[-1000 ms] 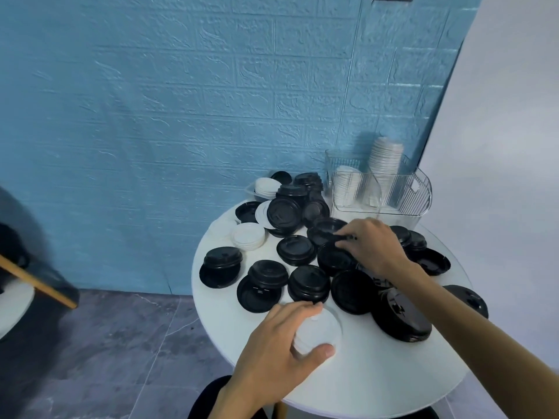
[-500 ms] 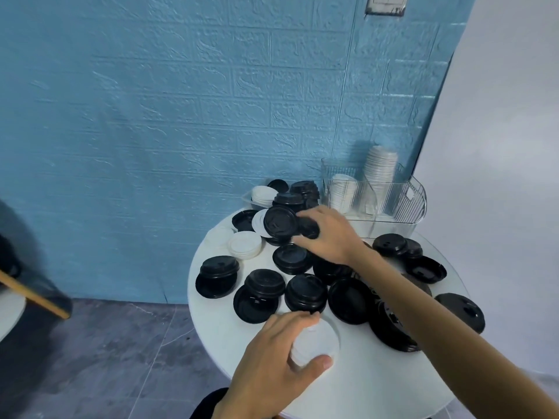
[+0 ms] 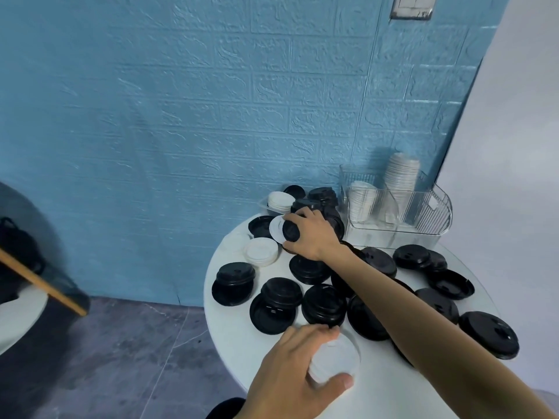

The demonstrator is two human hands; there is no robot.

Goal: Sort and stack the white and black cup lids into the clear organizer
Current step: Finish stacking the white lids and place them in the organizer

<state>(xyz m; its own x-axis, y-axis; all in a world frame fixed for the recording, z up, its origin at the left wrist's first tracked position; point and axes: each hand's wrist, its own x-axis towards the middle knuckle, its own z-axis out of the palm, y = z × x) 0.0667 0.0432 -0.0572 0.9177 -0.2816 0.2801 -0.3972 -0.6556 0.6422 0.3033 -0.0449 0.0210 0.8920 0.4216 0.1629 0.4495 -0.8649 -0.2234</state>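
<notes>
Several black cup lids (image 3: 323, 303) lie scattered and stacked over a round white table (image 3: 381, 385). My left hand (image 3: 290, 379) grips a white lid stack (image 3: 335, 358) at the table's near edge. My right hand (image 3: 314, 234) reaches to the far side and holds a black lid (image 3: 291, 231) on its edge against a white lid (image 3: 276, 226). The clear organizer (image 3: 423, 219) stands at the back right with white lid stacks (image 3: 400, 173) in its compartments. A small white lid pile (image 3: 261, 251) sits left of my right hand.
A shallow clear tray (image 3: 266, 205) holding white and black lids sits at the table's back against the blue brick wall. A wooden-edged table (image 3: 39, 282) with a dark bag (image 3: 18, 246) stands at the far left. Grey floor lies below.
My right hand moved from the table's middle to the far left pile and took hold of a black lid there. My left hand stayed on the white lid stack.
</notes>
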